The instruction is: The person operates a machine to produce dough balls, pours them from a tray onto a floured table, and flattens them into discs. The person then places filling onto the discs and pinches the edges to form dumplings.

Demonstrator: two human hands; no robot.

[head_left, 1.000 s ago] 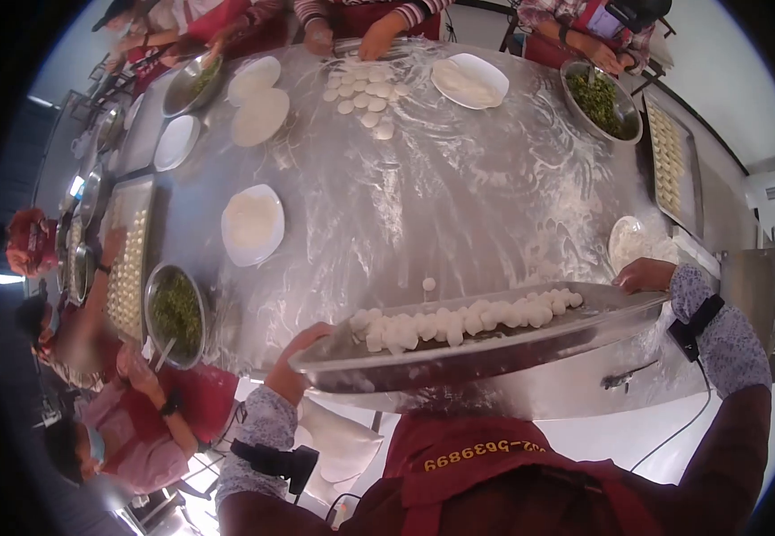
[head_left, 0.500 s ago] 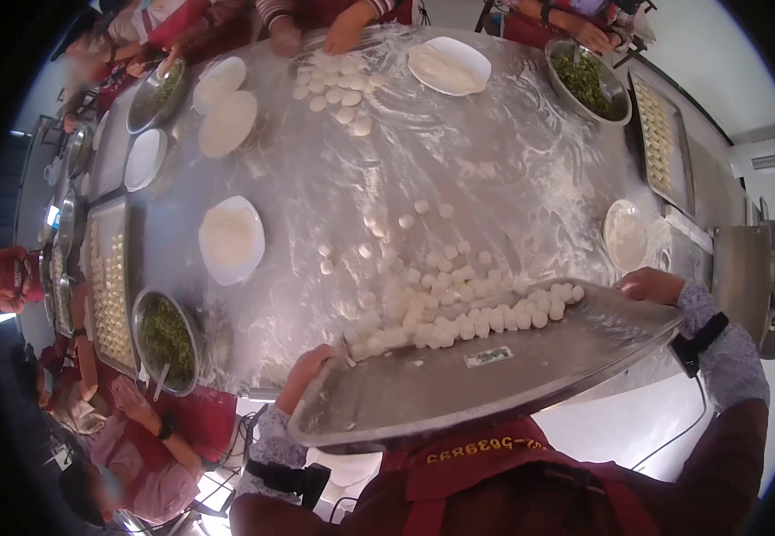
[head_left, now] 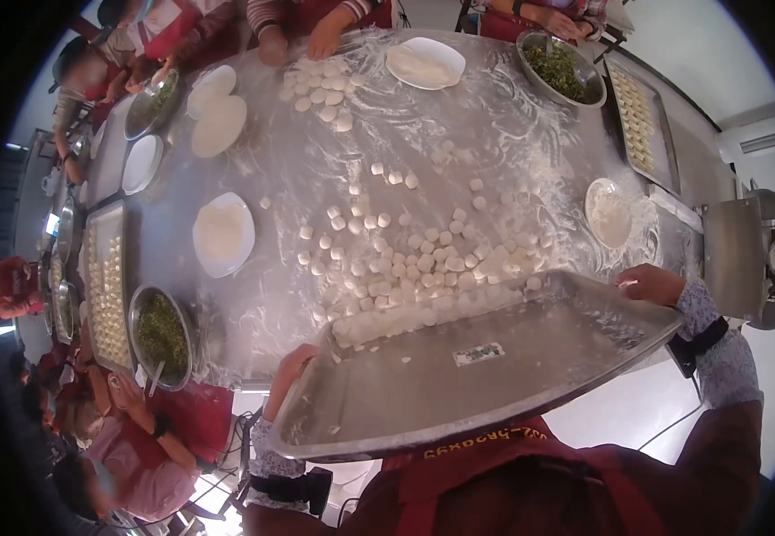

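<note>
My left hand [head_left: 293, 368] and my right hand [head_left: 653, 285] grip the two ends of a large metal tray [head_left: 405, 402]. The tray tilts away from me, its far edge low over the floured table. Just past that edge many small white dough pieces [head_left: 427, 259] lie spread and heaped on the metal surface. A few small crumbs of dough and a label [head_left: 478, 355] show on the tray's floor. My fingers are partly hidden behind the rim.
Bowls of green filling [head_left: 162, 338] stand left, with another bowl [head_left: 561, 71] at the back right. Plates of flour [head_left: 224, 234], trays of shaped pieces [head_left: 107, 286] and a flour dish [head_left: 608, 213] surround the dough. Co-workers' hands [head_left: 326, 36] work along the far side and left.
The row of dough pieces along the tray's far edge has tumbled onto the table, scattering forward. The tray's interior is now nearly bare. Both hands still hold it.
</note>
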